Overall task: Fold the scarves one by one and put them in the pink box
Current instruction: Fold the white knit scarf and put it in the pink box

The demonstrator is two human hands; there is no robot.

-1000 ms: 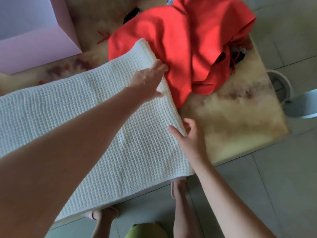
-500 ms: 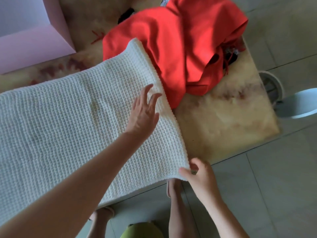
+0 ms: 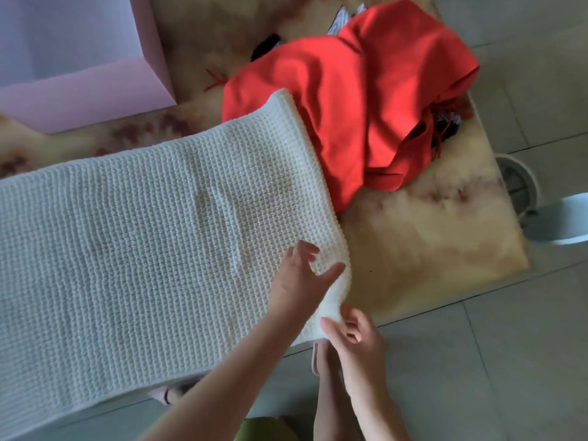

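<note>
Left hand [image 3: 299,281] lower on waffle-knit scarf [image 3: 143,249]

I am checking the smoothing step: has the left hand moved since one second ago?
Yes. The left hand slid toward the person along the white scarf, away from the red scarf it touched before.
</note>
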